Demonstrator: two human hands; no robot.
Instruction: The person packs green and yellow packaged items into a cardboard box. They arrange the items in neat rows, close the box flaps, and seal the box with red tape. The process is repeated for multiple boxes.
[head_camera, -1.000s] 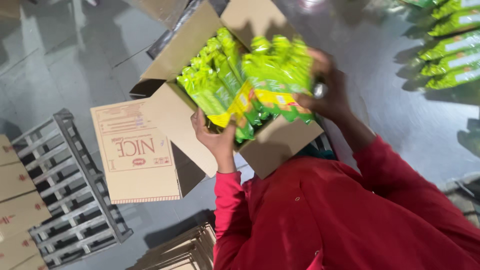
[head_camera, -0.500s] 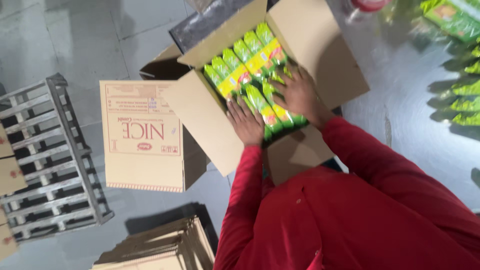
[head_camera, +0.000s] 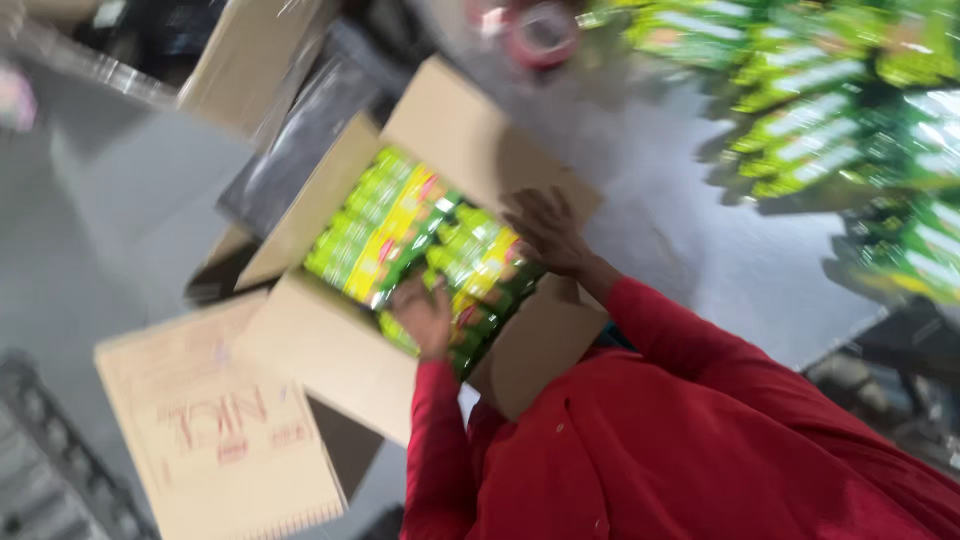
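Packets (head_camera: 420, 225) of green and yellow wrap sit in the open carton (head_camera: 330, 350) — my left hand (head_camera: 425, 315) and right hand (head_camera: 545, 230) lie flat on them, gripping nothing — light, slippery, crushable I judge, best taken by their sides.

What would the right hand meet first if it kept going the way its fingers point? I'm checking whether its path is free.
The right hand points up-left over the open cardboard box. It would probably meet the green packets inside first, though blur makes depth uncertain.
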